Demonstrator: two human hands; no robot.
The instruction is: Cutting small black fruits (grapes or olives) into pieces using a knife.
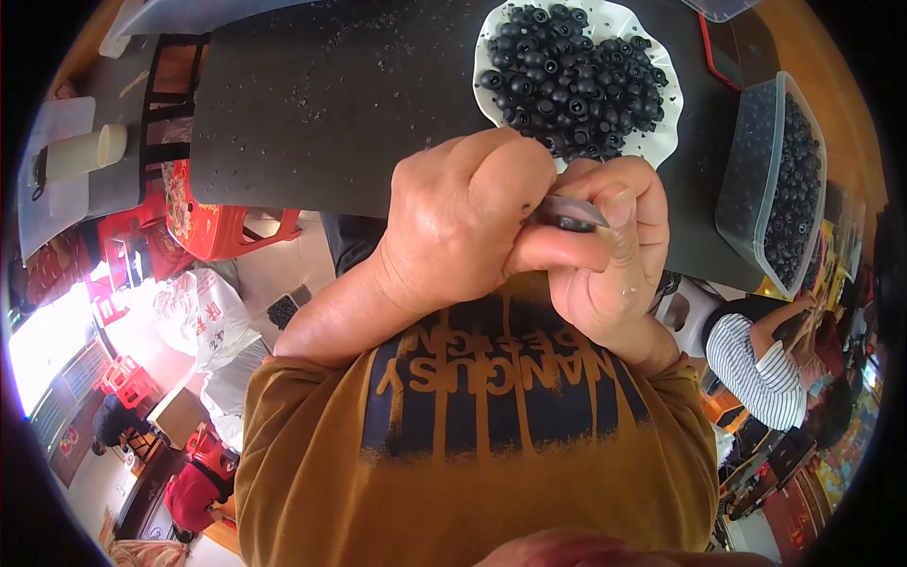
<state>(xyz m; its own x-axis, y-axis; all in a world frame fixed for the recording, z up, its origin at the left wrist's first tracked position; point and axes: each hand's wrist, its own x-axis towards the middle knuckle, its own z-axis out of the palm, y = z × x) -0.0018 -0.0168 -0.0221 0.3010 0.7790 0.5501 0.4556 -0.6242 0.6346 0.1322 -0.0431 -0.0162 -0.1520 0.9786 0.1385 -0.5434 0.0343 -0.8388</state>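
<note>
Over the near edge of the dark table, my left hand (458, 222) is a fist around a small knife (578, 208). Its handle is hidden in the fist, and a short grey blade sticks out to the right. Pinched in the fingers of my right hand (614, 250) is a small round black part (573, 224), mostly covered. The blade lies against this part, and my left thumb stretches beneath it. Just beyond both hands is a white wavy-rimmed plate (668, 142) heaped with many black parts (576, 80), rounded and with holes.
Black crumbs (302, 94) are scattered over the dark tabletop (283, 156). At the right stands a clear plastic bin (751, 180) of black parts. A red stool (203, 222) and white bags (203, 317) are on the left. Other people (756, 364) sit nearby.
</note>
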